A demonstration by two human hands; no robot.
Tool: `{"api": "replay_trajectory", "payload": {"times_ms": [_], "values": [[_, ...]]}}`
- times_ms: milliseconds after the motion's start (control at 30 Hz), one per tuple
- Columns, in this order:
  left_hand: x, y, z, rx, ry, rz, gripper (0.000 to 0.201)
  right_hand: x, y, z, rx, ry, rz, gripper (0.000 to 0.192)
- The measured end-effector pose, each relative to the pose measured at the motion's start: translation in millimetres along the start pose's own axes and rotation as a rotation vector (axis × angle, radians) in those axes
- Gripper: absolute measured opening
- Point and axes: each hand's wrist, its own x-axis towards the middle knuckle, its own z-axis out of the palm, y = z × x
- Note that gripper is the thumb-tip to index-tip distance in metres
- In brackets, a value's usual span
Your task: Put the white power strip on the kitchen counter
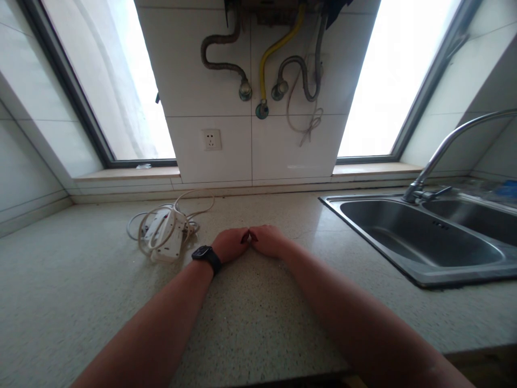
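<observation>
My left hand (230,245) and right hand (267,240) rest curled, knuckles touching, holding nothing, on the speckled stone countertop (81,280). I judge the coiled white power strip (165,233) just beside my left needs lifting by its body, not its cord.

Both hands (250,242) together on counter (81,280) — power strip (163,233) left, sink (424,237) right, perhaps recessed.

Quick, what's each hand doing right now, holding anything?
Left hand: curled shut on the countertop, nothing visibly held.
Right hand: curled shut, touching the left, nothing visibly held.

left hand (231,244) and right hand (267,240) fisted, knuckles touching
</observation>
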Motion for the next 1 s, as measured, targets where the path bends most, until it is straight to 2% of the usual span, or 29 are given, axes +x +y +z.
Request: {"api": "replay_trajectory", "payload": {"times_ms": [367,800,1000], "values": [[0.5,-3.2,3.8,-0.015,0.018,0.005,0.019,1.7,1.6,3.7,0.002,-0.001,0.011,0.027],[1.1,-2.9,5.1,0.014,0.024,-0.017,0.009,0.1,0.4,4.1,0.073,0.016,0.069,0.025],[1.4,-0.3,2.6,-0.018,-0.004,-0.035,0.010,-1.1,-7.0,5.1,0.084,0.006,0.137,0.026]]}}
